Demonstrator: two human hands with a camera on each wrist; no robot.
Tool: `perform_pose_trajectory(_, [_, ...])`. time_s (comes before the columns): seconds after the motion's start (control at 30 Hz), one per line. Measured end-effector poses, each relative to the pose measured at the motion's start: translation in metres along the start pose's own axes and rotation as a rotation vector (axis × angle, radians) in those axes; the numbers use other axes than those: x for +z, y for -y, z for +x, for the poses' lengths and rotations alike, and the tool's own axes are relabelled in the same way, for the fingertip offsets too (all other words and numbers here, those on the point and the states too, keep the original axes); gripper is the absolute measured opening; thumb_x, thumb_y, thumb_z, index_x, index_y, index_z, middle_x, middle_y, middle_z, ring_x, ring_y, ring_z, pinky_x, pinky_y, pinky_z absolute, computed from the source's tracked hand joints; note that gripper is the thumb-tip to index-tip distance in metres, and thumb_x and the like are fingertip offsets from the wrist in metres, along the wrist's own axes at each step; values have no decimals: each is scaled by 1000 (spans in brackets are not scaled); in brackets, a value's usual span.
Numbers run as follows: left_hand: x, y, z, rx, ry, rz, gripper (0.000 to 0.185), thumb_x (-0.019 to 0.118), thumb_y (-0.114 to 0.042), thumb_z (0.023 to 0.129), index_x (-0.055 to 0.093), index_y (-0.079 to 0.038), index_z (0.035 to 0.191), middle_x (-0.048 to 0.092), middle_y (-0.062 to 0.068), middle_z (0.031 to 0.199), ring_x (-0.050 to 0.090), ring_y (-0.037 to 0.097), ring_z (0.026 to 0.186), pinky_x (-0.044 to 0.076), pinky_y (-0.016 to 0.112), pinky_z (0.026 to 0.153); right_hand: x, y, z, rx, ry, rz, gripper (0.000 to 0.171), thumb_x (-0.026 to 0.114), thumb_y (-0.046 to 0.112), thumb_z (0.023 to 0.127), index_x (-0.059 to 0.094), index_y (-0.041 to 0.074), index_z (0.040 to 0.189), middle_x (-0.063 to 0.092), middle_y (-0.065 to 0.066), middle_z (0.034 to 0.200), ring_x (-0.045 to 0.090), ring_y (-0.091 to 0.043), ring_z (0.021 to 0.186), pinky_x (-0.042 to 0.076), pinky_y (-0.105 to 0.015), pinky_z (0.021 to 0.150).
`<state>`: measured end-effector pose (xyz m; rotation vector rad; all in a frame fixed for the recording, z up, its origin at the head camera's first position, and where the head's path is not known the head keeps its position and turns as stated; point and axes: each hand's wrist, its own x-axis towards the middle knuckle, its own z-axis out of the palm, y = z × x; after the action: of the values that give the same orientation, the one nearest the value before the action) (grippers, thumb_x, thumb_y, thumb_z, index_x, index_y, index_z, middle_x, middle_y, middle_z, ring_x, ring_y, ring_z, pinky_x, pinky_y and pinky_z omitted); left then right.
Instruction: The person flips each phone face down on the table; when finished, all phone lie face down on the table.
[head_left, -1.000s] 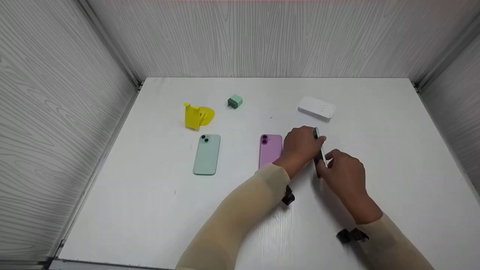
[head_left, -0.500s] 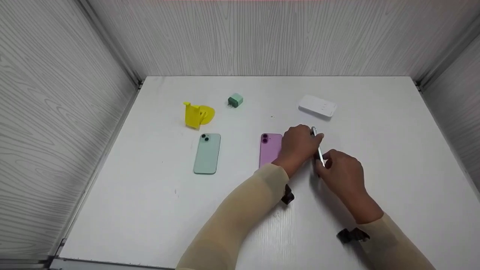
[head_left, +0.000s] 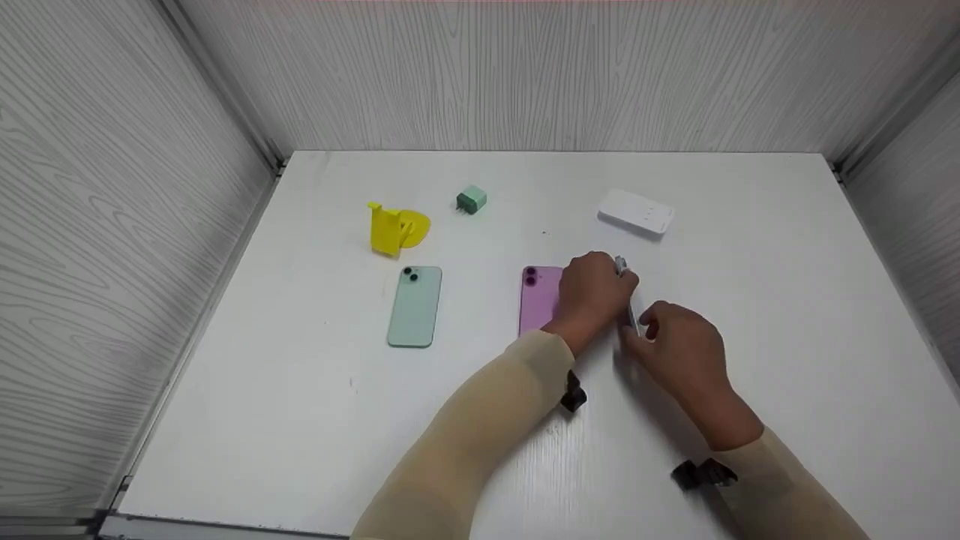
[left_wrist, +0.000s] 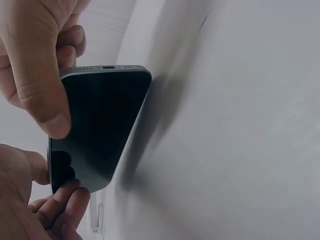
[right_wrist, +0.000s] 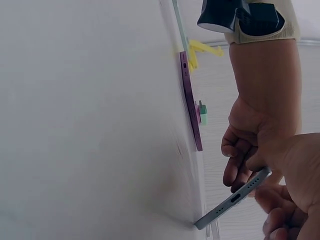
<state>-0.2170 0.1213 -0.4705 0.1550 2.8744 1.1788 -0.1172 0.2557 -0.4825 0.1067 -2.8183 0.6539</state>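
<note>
Looks like a small staged recording booth, not anyone's home or office.
White table (head_left: 300, 390) boxed in on three sides by pale wood-grain panels (head_left: 525, 75) with metal corner trim, and just phones, a green charger plug (head_left: 471, 201) and a yellow phone stand (head_left: 395, 229) laid out.

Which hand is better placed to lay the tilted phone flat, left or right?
Probably the right hand: it pinches the near end of the phone, with one long edge on the table, and lies on its open side. The left hand lies over the pink phone.
</note>
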Motion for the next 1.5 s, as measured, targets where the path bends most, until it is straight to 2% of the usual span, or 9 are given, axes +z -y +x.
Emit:
perform_pose_trajectory(0.27, [2,-2,-3,-48,13,-115,48,72,-24,99,48,-20,58,39,-9,53,40,8,52,28,25,46,-2,-8,4,114,196,70,52,87,46,90,67,0,105,66,-10,87,60,-26,80,47,-39,70])
perform_pose_trajectory(0.43, [4,-2,-3,-44,6,-164,47,71,-24,103,51,-18,61,40,-8,54,40,9,54,27,25,49,-13,-19,10,185,279,101,61,84,54,92,67,0,112,68,-13,95,61,-27,84,47,-36,70])
perform_pose_trajectory(0.6, [6,-2,-4,-60,-12,-203,17,72,-26,105,81,-14,95,72,-8,82,63,6,78,48,21,66,-24,-36,18,259,373,126,66,81,50,95,66,-5,128,73,-21,117,66,-32,97,52,-36,75])
perform_pose_trajectory(0.67, [8,-2,-4,-72,-12,-232,17,73,-26,105,83,-14,110,80,-6,96,69,5,88,55,21,75,-25,-43,20,282,416,134,68,81,48,96,64,-6,135,72,-23,125,67,-34,104,53,-37,78])
perform_pose_trajectory(0.77, [12,-3,-5,-73,-5,-268,18,73,-26,106,83,-14,115,82,-4,102,71,4,92,58,21,79,-26,-53,23,301,463,149,67,81,43,96,63,-6,137,71,-24,126,66,-34,106,54,-35,77])
perform_pose_trajectory(1.0, [19,-2,-8,-39,23,-291,17,71,-27,107,81,-16,114,79,-9,100,65,-1,89,54,18,79,-27,-61,23,276,458,157,49,83,32,94,66,-4,121,72,-19,109,63,-28,93,50,-31,71])
perform_pose_trajectory(1.2, [21,0,-8,-45,41,-282,18,70,-26,108,81,-15,117,78,-9,100,64,0,87,54,17,77,-25,-59,21,271,441,146,43,84,28,94,65,-4,116,72,-17,104,62,-27,89,49,-32,69])
perform_pose_trajectory(1.37, [23,2,-7,-38,80,-255,24,69,-22,109,79,-16,129,78,-8,105,62,2,89,53,17,78,-23,-59,20,266,426,136,40,84,26,94,65,-3,112,70,-17,100,61,-27,87,48,-32,67])
perform_pose_trajectory(1.5, [24,4,-9,3,127,-214,36,70,-17,107,72,-18,144,80,-7,116,64,3,96,55,18,88,-23,-60,21,290,442,130,41,83,27,95,64,-4,113,70,-17,100,61,-27,87,49,-32,66])
